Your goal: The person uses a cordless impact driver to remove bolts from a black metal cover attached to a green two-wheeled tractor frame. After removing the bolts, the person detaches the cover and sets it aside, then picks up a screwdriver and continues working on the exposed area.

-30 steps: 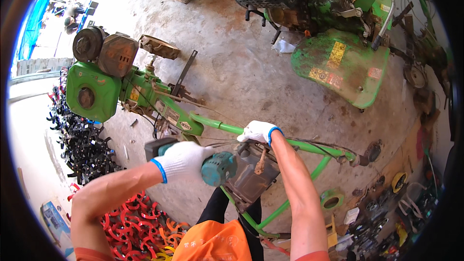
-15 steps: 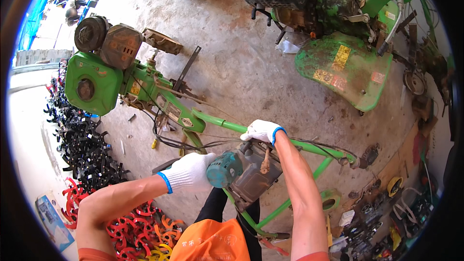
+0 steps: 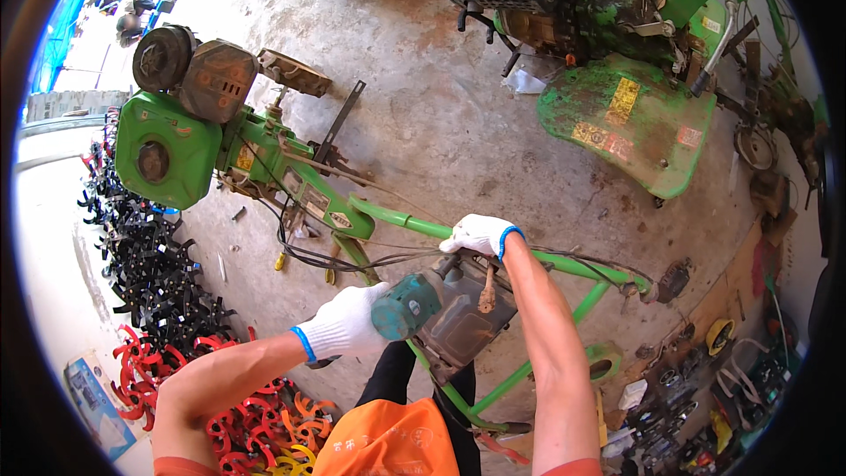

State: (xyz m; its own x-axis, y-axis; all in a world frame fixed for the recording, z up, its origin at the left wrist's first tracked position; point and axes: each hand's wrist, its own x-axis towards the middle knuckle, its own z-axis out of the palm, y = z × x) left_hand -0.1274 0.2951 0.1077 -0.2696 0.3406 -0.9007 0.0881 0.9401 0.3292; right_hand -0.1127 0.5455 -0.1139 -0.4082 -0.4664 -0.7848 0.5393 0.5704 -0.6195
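Observation:
My left hand (image 3: 342,324), in a white knit glove with a blue cuff, is closed round a teal cordless impact wrench (image 3: 407,307). The wrench's dark nose points up and right, toward the handlebar. My right hand (image 3: 478,235), gloved the same way, is closed at the green handlebar tube (image 3: 564,263), just above the wrench's nose. What its fingers pinch is hidden. Below both hands sits a dirty grey box-shaped plate (image 3: 463,330), with a rusty lever (image 3: 486,289) lying over it. Black cables (image 3: 352,262) run left from my right hand to the green tiller (image 3: 304,185).
A second green machine with a wide fender (image 3: 630,123) stands at the far right. Piles of black tiller blades (image 3: 145,256) and red blades (image 3: 141,370) line the left. Loose parts and tools (image 3: 679,414) cover the lower right floor. A yellow-handled screwdriver (image 3: 280,261) lies near the tiller.
My left hand and the impact wrench have tilted and shifted slightly, showing more of the wrench's nose. My right hand stays at nearly the same spot on the handlebar.

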